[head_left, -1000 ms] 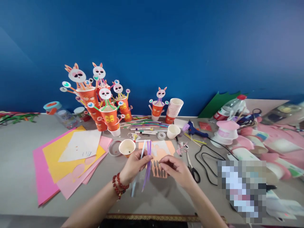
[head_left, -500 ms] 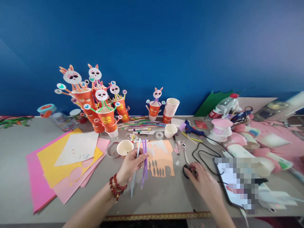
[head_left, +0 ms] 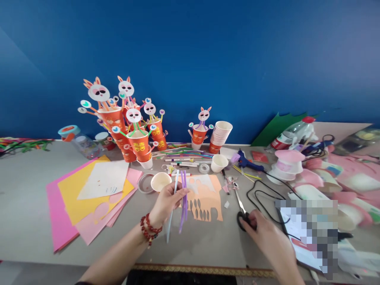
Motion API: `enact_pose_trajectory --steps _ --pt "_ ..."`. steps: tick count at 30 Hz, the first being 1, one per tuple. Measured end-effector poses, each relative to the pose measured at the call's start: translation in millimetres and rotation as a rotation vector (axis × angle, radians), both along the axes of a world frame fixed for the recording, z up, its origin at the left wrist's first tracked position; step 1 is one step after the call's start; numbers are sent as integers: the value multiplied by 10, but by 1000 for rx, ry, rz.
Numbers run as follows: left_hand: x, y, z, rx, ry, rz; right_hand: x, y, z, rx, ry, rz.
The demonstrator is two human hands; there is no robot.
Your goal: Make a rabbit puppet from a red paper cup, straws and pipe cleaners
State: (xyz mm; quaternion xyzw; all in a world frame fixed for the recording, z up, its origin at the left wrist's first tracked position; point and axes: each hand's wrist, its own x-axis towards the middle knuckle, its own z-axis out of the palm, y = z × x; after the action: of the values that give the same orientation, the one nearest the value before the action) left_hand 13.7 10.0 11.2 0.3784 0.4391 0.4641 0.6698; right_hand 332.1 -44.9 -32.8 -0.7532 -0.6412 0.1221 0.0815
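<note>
My left hand (head_left: 168, 200), with a red bead bracelet on its wrist, is closed round three thin sticks (head_left: 183, 200): one pale blue, two purple. They hang over an orange paper sheet (head_left: 208, 196) with leaf-shaped holes cut out. My right hand (head_left: 263, 232) rests on the black handles of a pair of scissors (head_left: 241, 208) lying on the grey table (head_left: 26, 206); its fingers curl over the handles. A white paper cup (head_left: 160, 181) stands just beyond my left hand.
Pink, yellow and white sheets (head_left: 89, 194) lie at the left. Orange cups with rabbit faces (head_left: 130, 126) stand at the back, beside a cup stack (head_left: 220, 134). A blue glue gun (head_left: 246, 162) with black cord, markers (head_left: 184, 158) and pink clutter (head_left: 341, 174) fill the right.
My right hand has left the sticks, gone right and closed on the scissor handles. My left hand keeps the sticks in about the same place.
</note>
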Motion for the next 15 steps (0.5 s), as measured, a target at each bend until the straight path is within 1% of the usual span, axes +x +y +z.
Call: enact_pose_trajectory --steps 3,6,8,10,12,13,15 --pt "10 -1 2 -1 -7 -2 32 -14 12 1 51 -39" --pt "13 -5 10 -7 -14 -7 144 -9 27 2 170 -68" --pt "8 -2 23 -9 -14 -3 268 -16 45 -22 310 -93" --pt "1 5 43 -13 -10 3 395 -41 79 -71 512 -118" --pt "-4 14 70 -15 0 6 467 -79 138 -66 695 -92" --pt "-5 18 84 -14 6 6 465 -99 177 -40 741 -58" --pt "0 24 109 -6 16 1 367 -137 268 19 705 38"
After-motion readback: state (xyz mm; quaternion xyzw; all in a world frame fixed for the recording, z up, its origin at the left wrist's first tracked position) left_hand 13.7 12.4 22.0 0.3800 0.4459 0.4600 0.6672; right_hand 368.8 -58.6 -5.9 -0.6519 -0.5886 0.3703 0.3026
